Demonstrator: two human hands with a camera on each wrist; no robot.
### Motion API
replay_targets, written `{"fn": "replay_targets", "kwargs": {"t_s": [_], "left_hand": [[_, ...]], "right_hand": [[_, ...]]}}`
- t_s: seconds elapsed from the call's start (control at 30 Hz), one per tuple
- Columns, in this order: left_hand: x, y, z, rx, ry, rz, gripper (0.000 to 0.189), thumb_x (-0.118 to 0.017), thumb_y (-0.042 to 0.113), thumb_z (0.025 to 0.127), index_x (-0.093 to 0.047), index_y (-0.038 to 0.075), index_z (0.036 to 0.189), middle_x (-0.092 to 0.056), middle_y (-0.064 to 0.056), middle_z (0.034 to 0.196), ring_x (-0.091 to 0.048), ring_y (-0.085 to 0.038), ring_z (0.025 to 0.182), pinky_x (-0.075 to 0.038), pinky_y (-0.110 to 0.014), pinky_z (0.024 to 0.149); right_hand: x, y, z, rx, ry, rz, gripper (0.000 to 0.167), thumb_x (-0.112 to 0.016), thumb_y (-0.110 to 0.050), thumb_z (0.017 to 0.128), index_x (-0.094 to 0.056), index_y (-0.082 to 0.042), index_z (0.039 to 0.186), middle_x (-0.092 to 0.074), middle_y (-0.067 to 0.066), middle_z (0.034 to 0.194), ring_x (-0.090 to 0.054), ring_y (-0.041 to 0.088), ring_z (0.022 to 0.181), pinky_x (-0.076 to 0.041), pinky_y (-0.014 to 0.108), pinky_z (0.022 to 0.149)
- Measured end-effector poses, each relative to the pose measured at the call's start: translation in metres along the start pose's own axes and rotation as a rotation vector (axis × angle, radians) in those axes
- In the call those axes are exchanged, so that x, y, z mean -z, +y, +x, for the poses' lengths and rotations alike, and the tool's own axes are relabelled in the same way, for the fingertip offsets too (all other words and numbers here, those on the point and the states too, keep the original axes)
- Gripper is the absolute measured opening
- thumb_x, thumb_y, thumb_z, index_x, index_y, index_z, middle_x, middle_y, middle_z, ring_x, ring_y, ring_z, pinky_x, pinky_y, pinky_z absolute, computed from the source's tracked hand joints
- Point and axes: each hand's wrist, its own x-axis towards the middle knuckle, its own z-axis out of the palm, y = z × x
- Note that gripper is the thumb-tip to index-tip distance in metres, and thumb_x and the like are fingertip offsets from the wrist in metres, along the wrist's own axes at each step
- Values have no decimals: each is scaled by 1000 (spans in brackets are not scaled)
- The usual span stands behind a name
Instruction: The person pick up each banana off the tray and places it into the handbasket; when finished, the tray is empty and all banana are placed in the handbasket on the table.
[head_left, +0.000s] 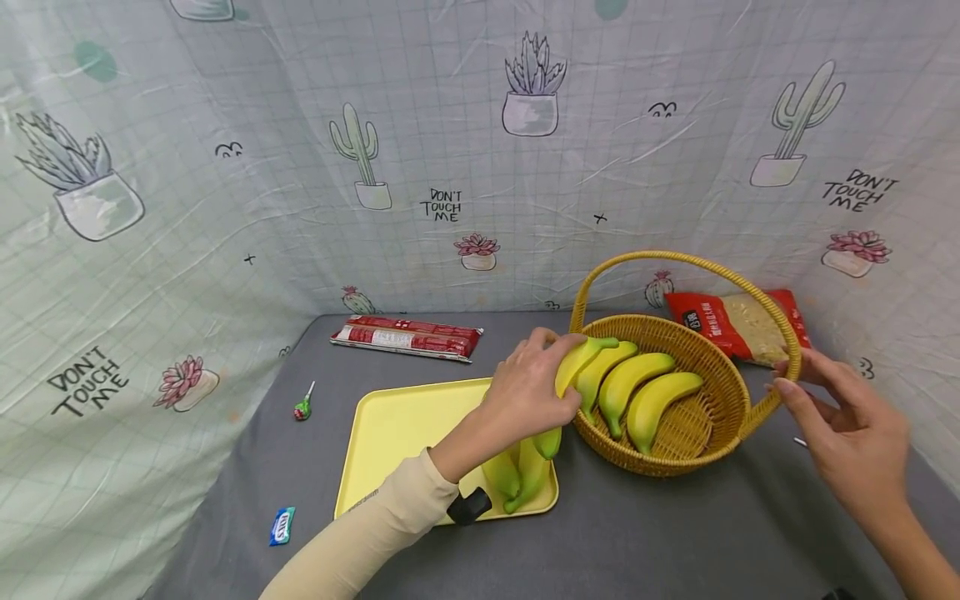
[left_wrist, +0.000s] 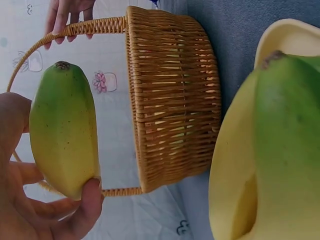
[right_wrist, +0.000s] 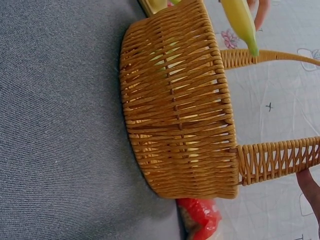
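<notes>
A yellow banana with a green end (left_wrist: 64, 130) is held between the thumb and fingers of my left hand (head_left: 521, 383), at the left side of the wicker basket (head_left: 663, 462). The right wrist view shows this banana raised above the basket's rim. Inside the basket, three bananas (head_left: 637, 379) lie side by side. My right hand (head_left: 855, 425) pinches the right side of the basket's arched handle (head_left: 787, 333) between thumb and fingers. More bananas (head_left: 531, 475) lie on the right part of the yellow tray (head_left: 382, 442), partly hidden under my left forearm.
Behind the tray lies a red flat packet (head_left: 408, 337). A red bag with a clear window (head_left: 738, 325) rests behind the basket. To the left are a lollipop (head_left: 303, 407) and a small blue packet (head_left: 282, 527). A printed curtain (head_left: 420, 275) hangs at the back.
</notes>
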Motion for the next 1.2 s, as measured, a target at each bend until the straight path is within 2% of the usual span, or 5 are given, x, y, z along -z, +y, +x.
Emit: {"fn": "replay_targets", "kwargs": {"t_s": [0.23, 0.5, 0.63, 0.87, 1.2], "left_hand": [[-8, 6, 14, 9, -63, -17, 67, -69, 22, 89, -56, 25, 155, -56, -9, 133, -56, -22, 100, -48, -40, 69], [-10, 11, 31, 2, -98, 2, 67, -70, 25, 88, -56, 25, 154, -55, -8, 127, -52, -18, 87, -46, -35, 64], [-11, 11, 38, -1, -114, 4, 67, -70, 26, 89, -56, 25, 155, -56, -8, 127, -52, -18, 86, -46, -35, 64], [-18, 11, 46, -10, -140, 5, 67, -69, 26, 90, -54, 24, 156, -55, -9, 131, -52, -19, 90, -46, -36, 65], [-26, 17, 65, -33, -149, 37, 65, -68, 26, 91, -54, 24, 155, -55, -8, 129, -50, -19, 84, -44, -35, 60]], "right_hand": [[-1, 3, 0, 60, 14, 49, 43, -64, 23, 92, -63, 15, 134, -69, 16, 117, -68, 14, 105, -52, 16, 85], [-2, 5, 0, 73, 21, 64, 43, -64, 23, 92, -63, 16, 134, -69, 16, 117, -68, 14, 107, -52, 15, 86], [-2, 5, 1, 94, 16, 75, 43, -64, 24, 92, -62, 17, 134, -68, 17, 117, -68, 14, 107, -52, 16, 86], [0, 5, -1, 74, 14, 46, 44, -64, 23, 92, -64, 13, 135, -69, 13, 117, -67, 13, 106, -52, 15, 86], [-1, 8, 0, 98, 20, 83, 43, -64, 25, 91, -62, 18, 133, -69, 15, 117, -68, 14, 106, -52, 16, 87]]}}
